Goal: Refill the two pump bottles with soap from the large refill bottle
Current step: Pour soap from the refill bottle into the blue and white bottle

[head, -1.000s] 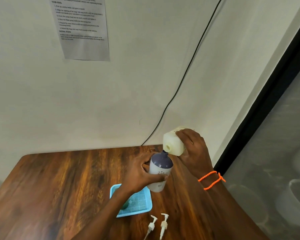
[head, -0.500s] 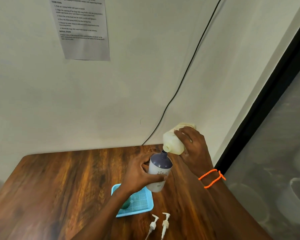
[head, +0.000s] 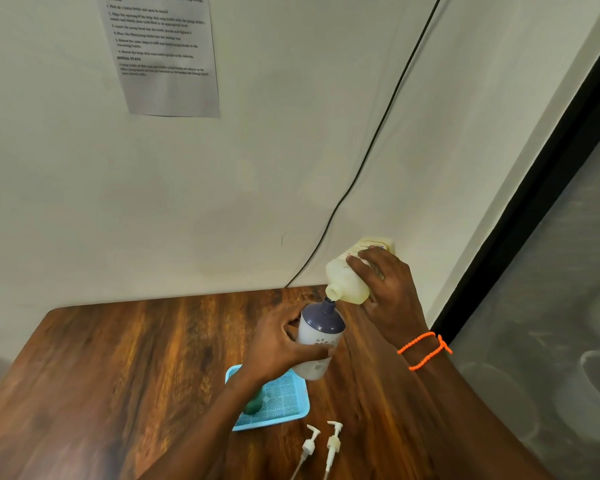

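My left hand (head: pixel 278 348) grips a white pump bottle with a dark purple shoulder (head: pixel 321 336), held upright above the table with its neck uncovered. In my right hand (head: pixel 390 292) is the pale yellow refill bottle (head: pixel 347 280), tipped neck-down so its mouth sits right over the pump bottle's neck. Two white pump heads (head: pixel 323 445) lie side by side on the wood near the front edge. A green bottle (head: pixel 255 403) lies in the blue tray (head: pixel 284 393), mostly hidden by my left forearm.
The wooden table (head: pixel 136 368) stands against a cream wall. A black cable (head: pixel 371 143) runs down the wall to the table's back edge. A printed sheet (head: pixel 163 53) hangs on the wall. A dark frame and a screen lie to the right.
The refill bottle has tilted more steeply, its base rising toward the wall while its mouth stays at the pump bottle's neck. My left hand and the pump bottle have barely moved.
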